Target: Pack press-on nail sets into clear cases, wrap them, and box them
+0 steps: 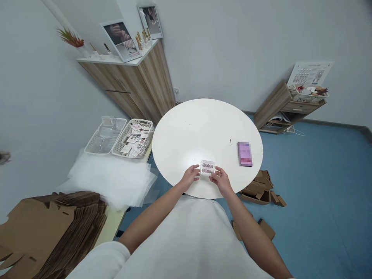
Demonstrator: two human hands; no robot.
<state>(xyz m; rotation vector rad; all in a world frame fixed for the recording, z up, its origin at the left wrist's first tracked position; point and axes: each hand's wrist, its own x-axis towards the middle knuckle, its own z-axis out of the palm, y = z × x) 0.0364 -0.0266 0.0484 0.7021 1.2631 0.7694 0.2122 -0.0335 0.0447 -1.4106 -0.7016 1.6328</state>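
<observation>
A small clear plastic case [207, 167] with rows of pinkish nail tips lies at the near edge of the round white table [203, 128]. My left hand [190, 176] grips its left side with curled fingers. My right hand [220, 179] pinches its right side. A purple box [244, 154] lies flat on the table to the right, apart from both hands.
Two white baskets [122, 136] with clear cases and small packets sit on a side table at left, beside clear plastic sheets [110, 180] and a stack of flat cardboard [52, 228]. Folded cardboard boxes [261, 190] lie on the blue floor at right. Wooden cabinets stand behind.
</observation>
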